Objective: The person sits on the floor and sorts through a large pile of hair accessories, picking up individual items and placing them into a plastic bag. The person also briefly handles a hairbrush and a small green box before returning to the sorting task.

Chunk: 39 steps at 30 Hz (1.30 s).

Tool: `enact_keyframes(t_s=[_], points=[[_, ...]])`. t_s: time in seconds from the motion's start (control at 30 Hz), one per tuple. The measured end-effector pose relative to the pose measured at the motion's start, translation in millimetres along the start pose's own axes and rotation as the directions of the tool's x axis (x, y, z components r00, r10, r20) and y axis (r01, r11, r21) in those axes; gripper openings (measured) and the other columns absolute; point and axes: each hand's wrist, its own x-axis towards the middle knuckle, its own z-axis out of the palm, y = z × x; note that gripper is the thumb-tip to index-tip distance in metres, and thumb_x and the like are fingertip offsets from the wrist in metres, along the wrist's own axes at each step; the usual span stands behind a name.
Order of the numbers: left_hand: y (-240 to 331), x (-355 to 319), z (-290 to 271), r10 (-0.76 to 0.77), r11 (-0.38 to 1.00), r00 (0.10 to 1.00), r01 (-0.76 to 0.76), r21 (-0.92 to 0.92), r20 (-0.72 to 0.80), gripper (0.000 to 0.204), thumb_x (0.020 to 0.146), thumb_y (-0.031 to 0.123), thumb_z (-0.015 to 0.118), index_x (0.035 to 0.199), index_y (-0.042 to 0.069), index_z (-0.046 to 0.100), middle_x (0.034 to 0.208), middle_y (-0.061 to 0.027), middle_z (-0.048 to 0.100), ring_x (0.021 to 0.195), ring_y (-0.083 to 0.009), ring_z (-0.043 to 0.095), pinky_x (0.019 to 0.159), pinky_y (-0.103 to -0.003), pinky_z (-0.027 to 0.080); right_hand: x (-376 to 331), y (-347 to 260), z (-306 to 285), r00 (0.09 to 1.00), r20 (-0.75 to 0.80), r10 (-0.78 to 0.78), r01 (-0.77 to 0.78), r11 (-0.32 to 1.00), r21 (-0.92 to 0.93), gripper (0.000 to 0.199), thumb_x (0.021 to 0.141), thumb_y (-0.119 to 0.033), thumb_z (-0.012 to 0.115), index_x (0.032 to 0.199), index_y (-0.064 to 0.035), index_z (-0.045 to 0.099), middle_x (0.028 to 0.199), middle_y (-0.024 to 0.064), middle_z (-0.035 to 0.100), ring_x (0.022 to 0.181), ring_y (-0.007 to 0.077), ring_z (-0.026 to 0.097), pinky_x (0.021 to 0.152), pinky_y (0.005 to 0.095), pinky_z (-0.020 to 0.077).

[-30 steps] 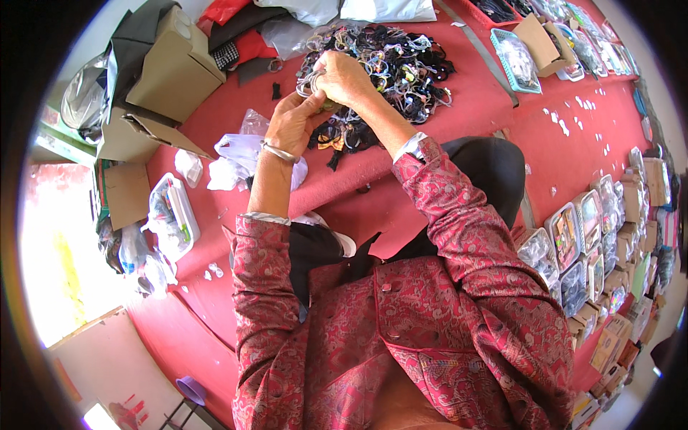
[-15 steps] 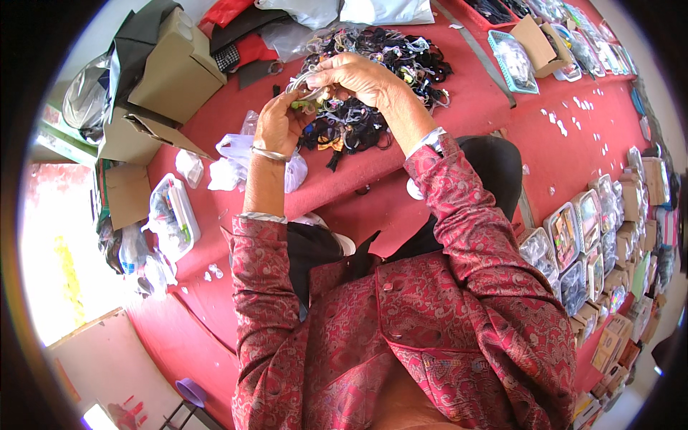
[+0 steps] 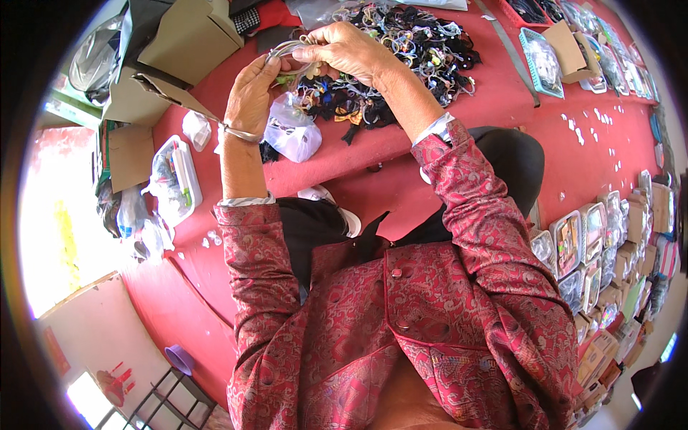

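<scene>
Head view: a red cloth-covered table [image 3: 595, 107] fills the scene, sunlit ground at its left edge. Brown cardboard boxes [image 3: 190, 36] sit at the upper left, a clear plastic tub [image 3: 175, 179] just below them, and rows of small clear packets [image 3: 595, 244] line the right side. Both hands are raised over a heap of hair ties [image 3: 416, 43]. The left hand [image 3: 251, 93] and right hand [image 3: 344, 50] together pinch a bunch of pale elastic bands [image 3: 290, 49], fingers closed on it, above a small plastic bag [image 3: 292, 132].
</scene>
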Motion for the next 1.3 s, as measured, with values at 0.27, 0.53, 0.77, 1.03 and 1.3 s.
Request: enact_keyframes(t_s=[0.27, 0.53, 0.77, 1.03, 1.3], points=[[-1.5, -7.0, -10.6, 0.051, 0.996, 0.998, -0.047, 0.080, -0.041, 0.031, 0.092, 0.023, 0.042, 0.087, -0.003, 0.058, 0.086, -0.0086, 0.062, 0.073, -0.0122, 0.055, 0.067, -0.024, 0.044, 8.7, 49.2, -26.4, 0.996, 0.036, 0.078, -0.084, 0.979, 0.185, 0.021, 0.083, -0.024, 0.058, 0.084, -0.0034, 0.060, 0.069, -0.0010, 0.058, 0.055, 0.0046, 0.052, 0.047, 0.0173, 0.0403], [6.3, -2.2, -20.1, 0.092, 0.994, 0.988, -0.099, -0.053, -0.125, 0.027, 0.093, 0.020, 0.040, 0.080, -0.001, 0.050, 0.087, -0.0156, 0.061, 0.076, -0.0198, 0.060, 0.066, -0.028, 0.049, 24.7, 212.8, -36.2, 0.857, -0.264, 0.443, -0.515, 0.761, -0.395, 0.018, 0.076, -0.014, 0.052, 0.072, 0.0000, 0.063, 0.068, 0.0138, 0.063, 0.055, 0.0245, 0.062, 0.052, 0.0333, 0.0491], [9.1, -5.6, -21.4, 0.102, 0.994, 0.973, -0.107, -0.016, -0.207, 0.026, 0.092, 0.020, 0.040, 0.078, 0.000, 0.048, 0.085, -0.0154, 0.060, 0.072, -0.0168, 0.057, 0.065, -0.026, 0.047, 9.1, 250.9, 13.9, 0.912, -0.402, 0.081, -0.402, 0.372, -0.837, 0.015, 0.077, -0.014, 0.050, 0.074, -0.0050, 0.062, 0.075, 0.0151, 0.064, 0.071, 0.0299, 0.064, 0.061, 0.0410, 0.0503], [7.7, -3.2, -30.2, 0.097, 0.989, 0.968, -0.121, -0.088, -0.232, 0.025, 0.092, 0.019, 0.042, 0.079, -0.001, 0.050, 0.088, -0.0161, 0.060, 0.077, -0.0195, 0.058, 0.069, -0.029, 0.049, 37.1, 247.1, -34.6, 0.821, -0.460, 0.339, -0.438, 0.890, -0.127, 0.016, 0.071, -0.020, 0.066, 0.069, -0.0055, 0.062, 0.066, 0.0065, 0.063, 0.055, 0.0155, 0.060, 0.047, 0.0286, 0.0455], [-1.4, 3.8, -28.9, 0.054, 0.987, 0.970, -0.087, -0.135, -0.236, 0.024, 0.092, 0.018, 0.041, 0.079, 0.000, 0.049, 0.088, -0.0163, 0.060, 0.075, -0.0191, 0.057, 0.067, -0.028, 0.048, 40.3, 181.1, -77.5, 0.873, -0.271, 0.406, -0.324, 0.897, 0.302, 0.015, 0.077, -0.021, 0.067, 0.084, -0.0084, 0.063, 0.071, 0.0014, 0.064, 0.046, 0.0049, 0.051, 0.040, 0.0179, 0.0373]])
